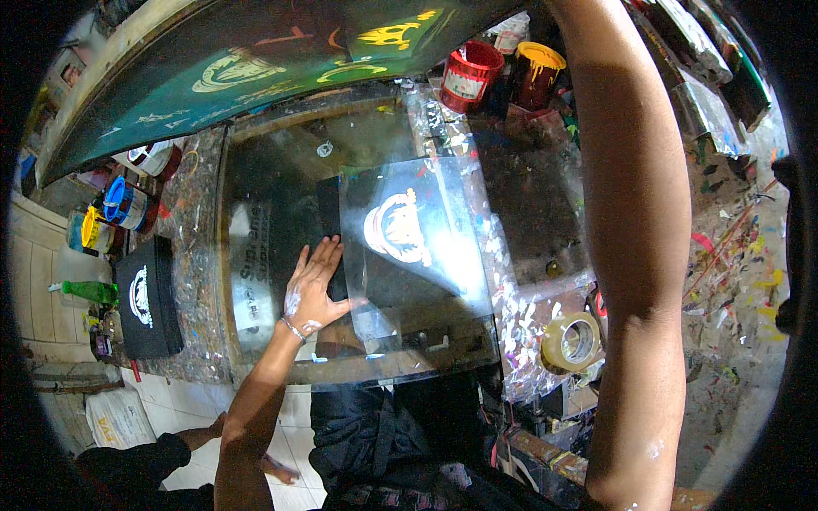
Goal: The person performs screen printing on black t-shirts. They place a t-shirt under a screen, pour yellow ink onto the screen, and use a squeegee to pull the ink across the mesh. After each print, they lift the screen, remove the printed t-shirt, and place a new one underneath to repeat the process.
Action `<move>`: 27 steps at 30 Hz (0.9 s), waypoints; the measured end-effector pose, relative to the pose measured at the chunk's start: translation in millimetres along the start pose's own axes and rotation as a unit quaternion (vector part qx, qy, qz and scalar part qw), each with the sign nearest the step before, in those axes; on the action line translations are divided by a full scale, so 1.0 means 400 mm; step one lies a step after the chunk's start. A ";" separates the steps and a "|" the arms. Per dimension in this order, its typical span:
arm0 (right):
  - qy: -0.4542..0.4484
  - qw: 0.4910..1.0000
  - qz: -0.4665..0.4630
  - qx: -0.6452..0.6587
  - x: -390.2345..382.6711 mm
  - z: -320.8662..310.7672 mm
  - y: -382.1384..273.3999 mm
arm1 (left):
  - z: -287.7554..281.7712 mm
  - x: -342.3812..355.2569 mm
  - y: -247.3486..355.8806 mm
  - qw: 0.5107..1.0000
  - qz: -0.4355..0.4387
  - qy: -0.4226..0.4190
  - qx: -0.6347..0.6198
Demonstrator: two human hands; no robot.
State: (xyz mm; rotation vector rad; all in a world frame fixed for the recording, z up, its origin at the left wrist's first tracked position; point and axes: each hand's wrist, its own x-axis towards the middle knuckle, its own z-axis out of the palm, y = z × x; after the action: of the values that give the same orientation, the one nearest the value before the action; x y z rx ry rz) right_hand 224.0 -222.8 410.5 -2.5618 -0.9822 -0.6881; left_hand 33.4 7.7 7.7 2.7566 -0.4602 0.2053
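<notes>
My left hand [315, 285] lies flat with its fingers stretched out on the glass-topped worktable [256, 153]. Its fingertips rest on the edge of a black piece [329, 200], and the thumb reaches onto a clear plastic sheet [473, 209]. A white and yellow emblem [396, 228] shows at the sheet, with bright glare beside it. Above the table's far side, a printing screen [281, 81] in a wooden frame is tilted up, bearing white and yellow designs. My right forearm [635, 213] stretches up along the right side; its hand is beyond the top edge.
Red [470, 77] and yellow-rimmed [538, 72] paint tubs stand at the back right. A roll of clear tape [571, 341] lies right. At left are a stack of black pieces [149, 298], a green bottle [89, 291] and paint cans [128, 204]. Another person's leg [136, 456] shows lower left.
</notes>
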 end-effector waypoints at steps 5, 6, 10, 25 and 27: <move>-0.008 0.998 -0.065 -0.027 0.015 0.007 0.010 | 0.001 0.002 0.001 1.000 0.005 0.011 -0.007; -0.014 0.997 -0.066 -0.022 0.015 0.003 0.013 | 0.001 0.003 0.002 1.000 0.004 0.008 -0.006; -0.021 1.000 -0.008 0.005 0.008 0.000 0.017 | -0.001 0.003 0.003 1.000 0.003 0.009 -0.006; -0.020 0.999 -0.035 -0.009 -0.008 -0.001 -0.014 | 0.003 0.001 -0.001 1.000 0.005 0.003 -0.007; -0.040 0.996 -0.005 -0.085 0.000 0.003 -0.037 | 0.000 0.000 -0.001 1.000 0.002 0.009 -0.012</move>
State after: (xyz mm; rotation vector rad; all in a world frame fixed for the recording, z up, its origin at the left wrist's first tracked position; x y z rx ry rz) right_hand 214.3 -211.7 411.1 -2.7525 -1.0018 -0.7047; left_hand 33.5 8.3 7.6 2.7282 -0.4592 0.2234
